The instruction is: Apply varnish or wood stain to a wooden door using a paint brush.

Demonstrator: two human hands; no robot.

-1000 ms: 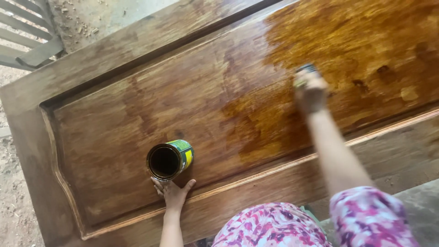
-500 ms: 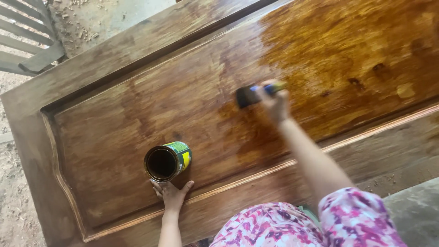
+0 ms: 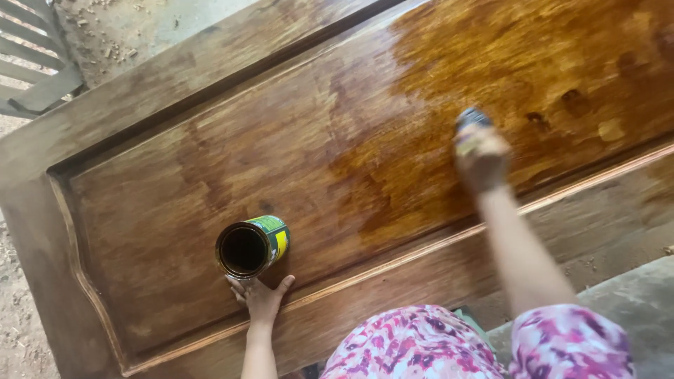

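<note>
A large wooden door panel (image 3: 210,175) lies flat, its right part glossy and darker with wet varnish (image 3: 505,63). My right hand (image 3: 481,158) is shut on a paintbrush (image 3: 470,123), blurred, with the bristles pressed to the wet area. My left hand (image 3: 261,298) rests flat on the panel, fingers spread, touching the base of an open green and yellow tin can (image 3: 251,245) that stands on the wood.
The door's raised frame (image 3: 421,260) runs along the near side. Bare dusty ground (image 3: 126,35) lies beyond the far edge, with a grey slatted piece (image 3: 31,77) at top left. A concrete edge (image 3: 632,302) shows at lower right.
My right hand swept the brush left across the panel, then back to the right. The left hand and the can stayed put.
</note>
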